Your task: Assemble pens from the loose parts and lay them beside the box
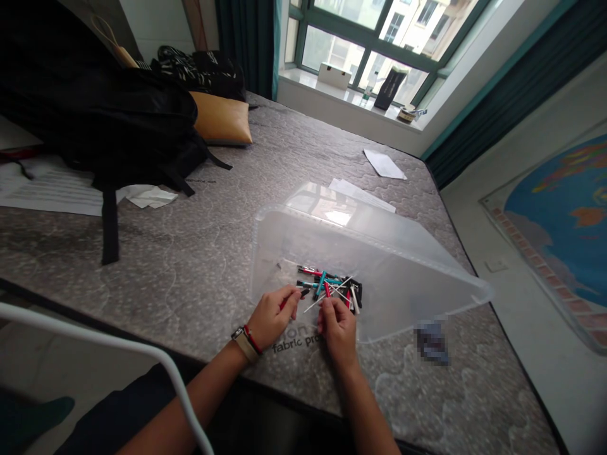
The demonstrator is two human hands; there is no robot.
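Observation:
My left hand [277, 309], with a watch and a red band on its wrist, is closed on a slim red pen [305, 292] with a black end poking out past the fingers. Close by, my right hand [338, 323] pinches a red pen piece [327, 290]; its lower part is hidden by the fingers. Just beyond both hands lies a pile of pen parts [334, 282] in red, teal, black and white, with thin white sticks like refills across it. The pile sits inside a translucent plastic box [398, 287] tipped on its side, open towards me.
The box rests on a grey quilted mattress [203, 253]. Sheets of white paper [385, 164] lie behind it. At the left are a black backpack [123, 120] and a tan cushion-like item [222, 120]. A white curved rail [161, 351] crosses the lower left. A blurred patch [431, 342] lies right.

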